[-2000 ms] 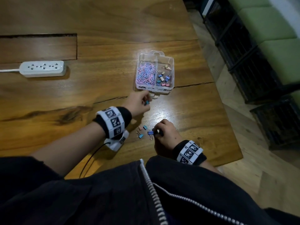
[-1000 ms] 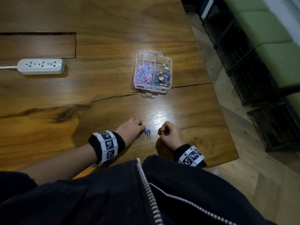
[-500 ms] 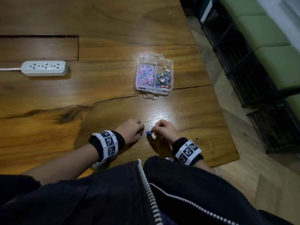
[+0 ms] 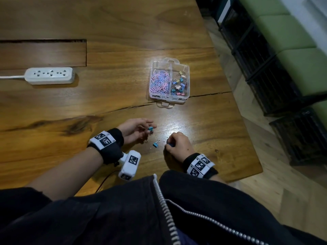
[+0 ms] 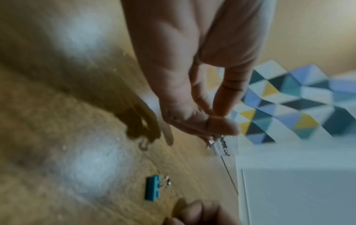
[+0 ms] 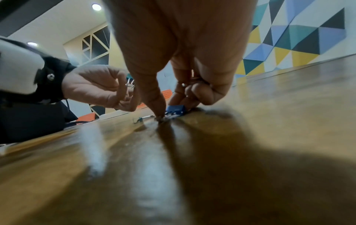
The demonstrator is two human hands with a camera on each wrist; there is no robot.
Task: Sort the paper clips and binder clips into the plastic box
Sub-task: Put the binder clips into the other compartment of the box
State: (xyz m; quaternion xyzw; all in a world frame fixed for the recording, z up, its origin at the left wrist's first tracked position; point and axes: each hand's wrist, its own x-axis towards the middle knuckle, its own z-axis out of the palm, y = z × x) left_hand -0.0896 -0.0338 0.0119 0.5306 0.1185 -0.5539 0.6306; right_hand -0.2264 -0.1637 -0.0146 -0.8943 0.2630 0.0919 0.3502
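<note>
The clear plastic box [image 4: 187,96] sits on the wooden table [image 4: 115,29], with pink and blue paper clips [image 4: 160,82] in its left compartment and coloured binder clips [image 4: 179,84] in its right. My left hand [image 4: 150,128] is raised just off the table and pinches a teal binder clip [image 4: 150,128] by its wire handles [image 6: 128,84]. My right hand [image 4: 170,145] rests low on the table, thumb and fingers pinching a dark blue binder clip [image 6: 175,109]. A light blue binder clip [image 4: 155,144] lies loose between the hands and also shows in the left wrist view [image 5: 153,188].
A white power strip [image 4: 49,75] lies at the left of the table, its cord running off the left side. The table's right edge [image 4: 237,110] drops to a wood floor with black wire crates [image 4: 265,71] and green cushions. My dark jacket fills the bottom of the head view.
My left hand has turned palm up and lifted slightly forward with the teal clip. The right hand stays low and now pinches the dark blue clip.
</note>
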